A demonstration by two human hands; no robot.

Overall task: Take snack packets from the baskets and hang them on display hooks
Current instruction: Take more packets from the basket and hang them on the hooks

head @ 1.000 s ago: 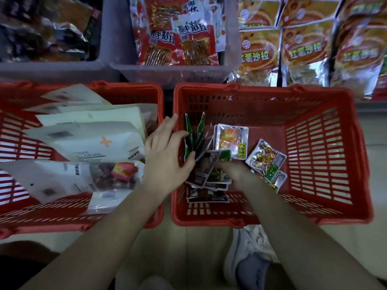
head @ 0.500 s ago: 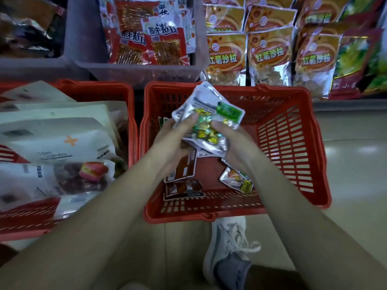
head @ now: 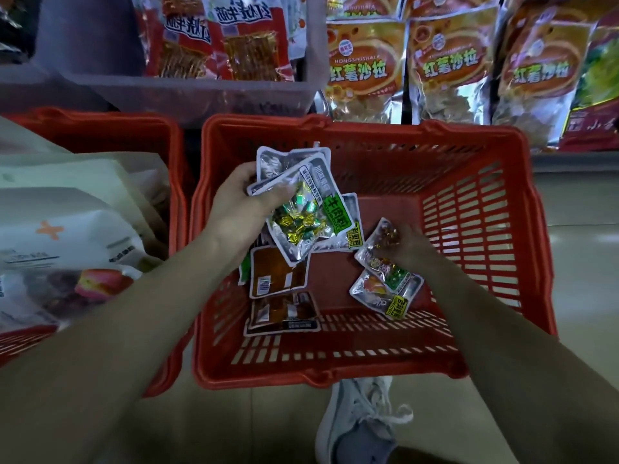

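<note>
A red mesh basket (head: 475, 229) stands on the floor in front of me. My left hand (head: 234, 209) holds a small stack of silver snack packets (head: 301, 212) with green labels above the basket's left side. My right hand (head: 410, 246) reaches down inside the basket and grips another silver packet (head: 382, 259) by its top edge. A similar packet (head: 378, 293) lies under it. Brown packets (head: 278, 276) lie flat on the basket floor below my left hand.
A second red basket (head: 134, 128) on the left holds large white bags (head: 67, 222). Behind stand a grey bin (head: 187, 92) of red packets and hanging orange bags (head: 361, 65). My white shoe (head: 358, 426) rests on the floor below the basket.
My right hand has let go of the packet held by both hands and dropped into the basket onto another packet. My left hand keeps the stack.
</note>
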